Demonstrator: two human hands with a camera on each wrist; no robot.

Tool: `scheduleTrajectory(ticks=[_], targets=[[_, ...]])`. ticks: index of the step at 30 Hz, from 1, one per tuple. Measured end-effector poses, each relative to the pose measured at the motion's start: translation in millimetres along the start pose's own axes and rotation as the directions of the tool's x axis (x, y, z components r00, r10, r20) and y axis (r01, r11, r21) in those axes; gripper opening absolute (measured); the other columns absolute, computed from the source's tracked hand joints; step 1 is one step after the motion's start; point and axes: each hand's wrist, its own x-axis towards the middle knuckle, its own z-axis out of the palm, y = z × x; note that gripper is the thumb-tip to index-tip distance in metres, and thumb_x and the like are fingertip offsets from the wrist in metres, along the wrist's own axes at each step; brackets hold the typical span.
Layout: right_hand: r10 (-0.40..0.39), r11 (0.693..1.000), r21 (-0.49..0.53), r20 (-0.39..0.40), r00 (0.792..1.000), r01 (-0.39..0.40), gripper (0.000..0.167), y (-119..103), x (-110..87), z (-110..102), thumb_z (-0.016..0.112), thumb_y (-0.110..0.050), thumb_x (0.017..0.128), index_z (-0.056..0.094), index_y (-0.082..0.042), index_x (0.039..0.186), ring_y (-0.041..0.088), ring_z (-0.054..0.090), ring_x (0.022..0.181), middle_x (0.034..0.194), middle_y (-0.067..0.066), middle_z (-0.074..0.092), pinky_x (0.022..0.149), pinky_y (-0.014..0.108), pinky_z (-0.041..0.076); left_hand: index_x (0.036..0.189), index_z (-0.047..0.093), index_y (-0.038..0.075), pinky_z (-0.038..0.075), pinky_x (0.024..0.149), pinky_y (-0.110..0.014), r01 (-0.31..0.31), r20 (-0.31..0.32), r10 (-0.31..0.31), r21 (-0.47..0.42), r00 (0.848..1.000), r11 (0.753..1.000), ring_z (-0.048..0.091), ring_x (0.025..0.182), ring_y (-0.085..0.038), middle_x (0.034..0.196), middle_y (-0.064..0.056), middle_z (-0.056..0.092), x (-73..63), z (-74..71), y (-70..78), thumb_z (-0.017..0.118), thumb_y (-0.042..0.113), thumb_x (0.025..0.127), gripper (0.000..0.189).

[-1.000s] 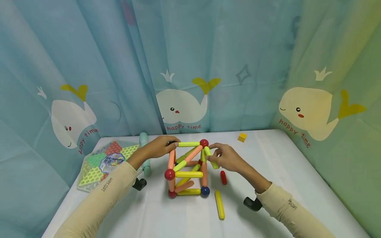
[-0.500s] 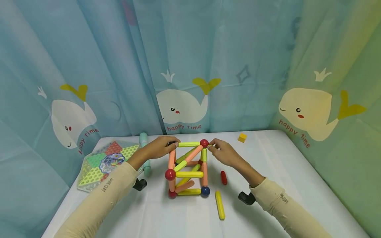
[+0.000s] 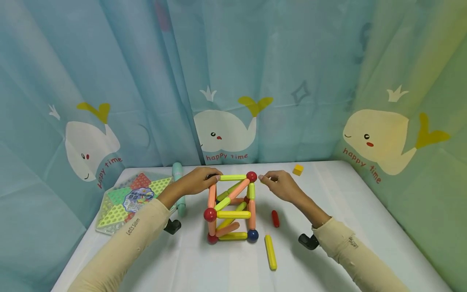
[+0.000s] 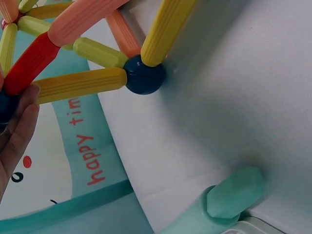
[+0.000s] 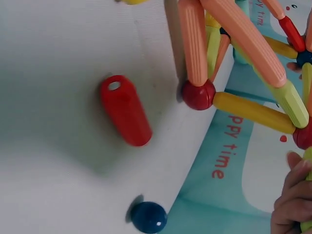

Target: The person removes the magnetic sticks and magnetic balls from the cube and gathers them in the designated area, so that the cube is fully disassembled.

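A box-shaped frame of magnetic rods and balls (image 3: 233, 214) stands on the table in the head view. My left hand (image 3: 198, 180) grips its top left corner, with fingers around a dark blue ball (image 4: 7, 108). From that ball run a short red rod (image 4: 31, 63) and a yellow rod (image 4: 83, 84). Just right of the red ball (image 3: 251, 177) at the top right corner, my right hand (image 3: 281, 185) pinches a lime-green rod (image 5: 306, 225). Its fingers hide most of this rod, whose upper end shows close to the red ball in the right wrist view.
On the table lie a short red rod (image 3: 275, 218), a yellow rod (image 3: 270, 252) and, farther back, a small yellow block (image 3: 297, 169). A patterned package (image 3: 116, 202) and a mint-green cylinder (image 3: 177, 170) lie left. A loose blue ball (image 5: 148, 217) shows in the right wrist view.
My right hand has risen to the top right red ball, then drawn slightly right. The lime-green rod, earlier seen hanging from its fingers, is now mostly hidden in the head view. My left hand stays put.
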Motion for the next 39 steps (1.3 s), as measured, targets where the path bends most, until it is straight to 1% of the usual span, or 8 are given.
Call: scheduleTrajectory(ticks=[3,7,13,16,19,23,29,39], targets=[[0.016,1.0,-0.019,0.048,0.999,-0.015,0.037,6,-7.5,-3,0.059,-0.037,0.101,0.075,-0.004,0.106,0.017,0.057,0.072,0.081,0.005,0.067,0.062,0.029,0.046,0.129,0.065,0.009,0.045,0.069,-0.028,-0.001,0.003,0.001,-0.001,1.0,1.0,0.051,0.072,-0.013,0.083,0.001,0.059,-0.3,0.7,-0.8,0.05,0.025,0.107,0.032],[-0.01,1.0,0.018,0.136,0.991,0.007,0.027,17,-23.0,-8,0.06,-0.023,0.099,0.07,0.002,0.105,0.015,0.057,0.064,0.078,0.009,0.066,0.058,0.029,0.049,0.128,0.066,0.009,0.046,0.071,-0.029,-0.004,-0.002,0.004,-0.002,1.0,1.0,0.052,0.074,-0.013,0.087,0.001,0.061,-1.2,1.5,-2.6,0.049,0.025,0.107,0.031],[-0.07,0.997,-0.025,0.196,0.978,0.076,0.019,26,-54.9,-13,0.064,-0.024,0.098,0.071,-0.008,0.092,0.015,0.061,0.072,0.083,0.003,0.067,0.063,0.028,0.051,0.13,0.066,0.01,0.05,0.082,-0.032,0.006,-0.006,-0.006,0.004,1.0,1.0,0.057,0.087,-0.015,0.104,-0.003,0.068,-2.6,-1.2,-1.5,0.05,0.026,0.107,0.032],[-0.079,0.995,-0.037,0.238,0.968,0.091,0.02,29,-70.1,-13,0.067,-0.025,0.096,0.069,-0.01,0.084,0.011,0.057,0.067,0.077,-0.003,0.063,0.059,0.025,0.049,0.131,0.065,0.01,0.051,0.087,-0.035,0.011,-0.007,-0.011,0.009,1.0,1.0,0.058,0.093,-0.016,0.113,-0.003,0.068,-2.5,-2.5,-1.6,0.049,0.027,0.107,0.033],[-0.068,0.998,0.008,0.314,0.947,0.069,0.019,32,-82.4,-10,0.069,-0.023,0.094,0.069,-0.005,0.095,0.009,0.055,0.061,0.073,-0.003,0.061,0.054,0.024,0.047,0.132,0.065,0.01,0.051,0.088,-0.036,0.009,-0.009,-0.009,0.003,1.0,1.0,0.058,0.094,-0.017,0.115,-0.003,0.068,-2.7,-2.8,-2.3,0.049,0.027,0.107,0.034],[-0.018,0.999,0.04,0.386,0.923,0.002,0.035,39,-95.0,2,0.074,-0.023,0.091,0.063,-0.001,0.116,0.01,0.056,0.062,0.073,-0.001,0.062,0.055,0.024,0.047,0.132,0.065,0.011,0.051,0.087,-0.035,0.015,-0.007,-0.015,-0.001,1.0,1.0,0.058,0.093,-0.016,0.114,-0.003,0.068,-3.2,-2.5,-2.0,0.049,0.027,0.107,0.034],[0.065,0.998,-0.026,0.375,0.925,-0.059,0.029,47,-105.0,24,0.076,-0.027,0.09,0.066,-0.011,0.111,0.014,0.054,0.065,0.075,-0.002,0.061,0.055,0.025,0.043,0.131,0.065,0.01,0.05,0.083,-0.033,0.014,-0.003,-0.014,0.002,1.0,1.0,0.057,0.089,-0.017,0.109,-0.003,0.068,-3.3,-2.8,1.0,0.049,0.026,0.107,0.033],[0.201,0.979,-0.086,0.321,0.926,-0.182,0.036,41,-111.4,39,0.075,-0.031,0.091,0.066,-0.01,0.119,0.015,0.053,0.07,0.078,0.0,0.062,0.06,0.03,0.044,0.132,0.065,0.011,0.049,0.084,-0.034,0.026,0.005,-0.026,-0.012,1.0,1.0,0.057,0.091,-0.017,0.11,-0.005,0.067,-2.2,-0.2,2.6,0.048,0.028,0.108,0.034]])
